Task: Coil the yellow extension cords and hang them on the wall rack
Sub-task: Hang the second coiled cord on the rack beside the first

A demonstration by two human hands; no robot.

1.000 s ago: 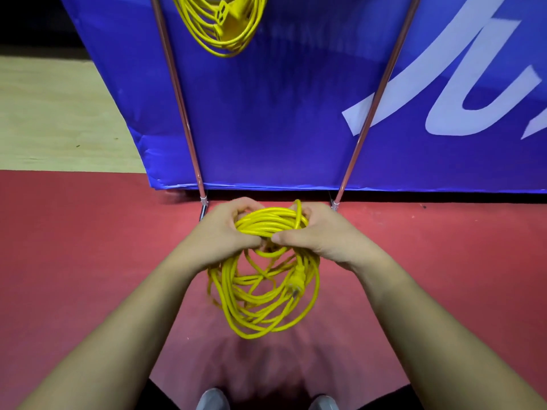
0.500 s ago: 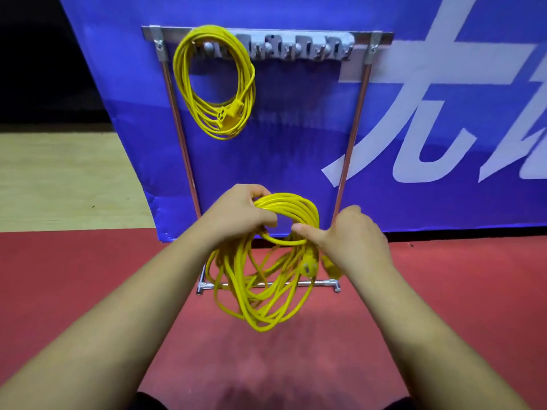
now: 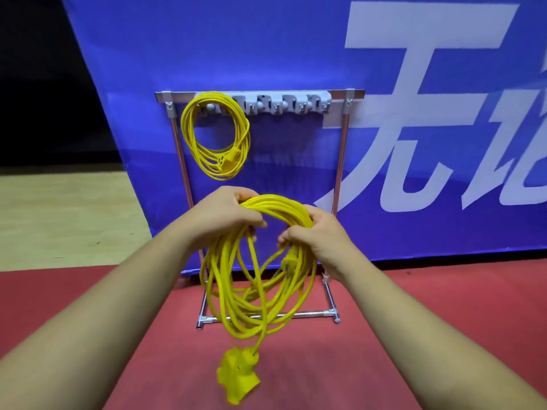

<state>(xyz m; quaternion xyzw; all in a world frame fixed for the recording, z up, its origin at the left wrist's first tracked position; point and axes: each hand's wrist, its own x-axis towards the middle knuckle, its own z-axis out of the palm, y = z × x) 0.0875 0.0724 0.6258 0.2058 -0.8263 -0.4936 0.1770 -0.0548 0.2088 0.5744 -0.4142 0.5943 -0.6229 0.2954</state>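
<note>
Your left hand [image 3: 225, 216] is wrapped round the top of the coil [image 3: 257, 279], and your right hand [image 3: 313, 232] pinches the same bundle just beside it. Both hands are clamped on the cord, with a short gap between them. The coil hangs from them in front of the rack [image 3: 340, 161], below the hooks [image 3: 284, 103] and above the red floor [image 3: 88, 306]. The other cord [image 3: 216, 137] is already hung on the leftmost hook, against the blue banner [image 3: 236, 39].

Expect the cord to be soft and springy, not stiff. The loops are uneven and cross one another, so they will likely slide apart if your grip loosens. It looks light enough for one hand, but the socket end [image 3: 238, 374] dangles below the loops and should swing and tug as you lift. A plug [image 3: 288, 263] sits among the strands under your right hand.

Hold at the top, where all the strands are gathered. Keep every loop inside your fingers, so the whole bundle goes over a free hook and not just a few turns.

Against half a second ago, the socket end has dropped out of the bundle and now hangs free. Your right hand then touched the coil with a finger stretched out. Now it has closed on the strands. The coil also hangs longer and looser. A second ago you were looking down at the floor, and only the bottom of the hung cord showed. Now the whole rack is in view.
</note>
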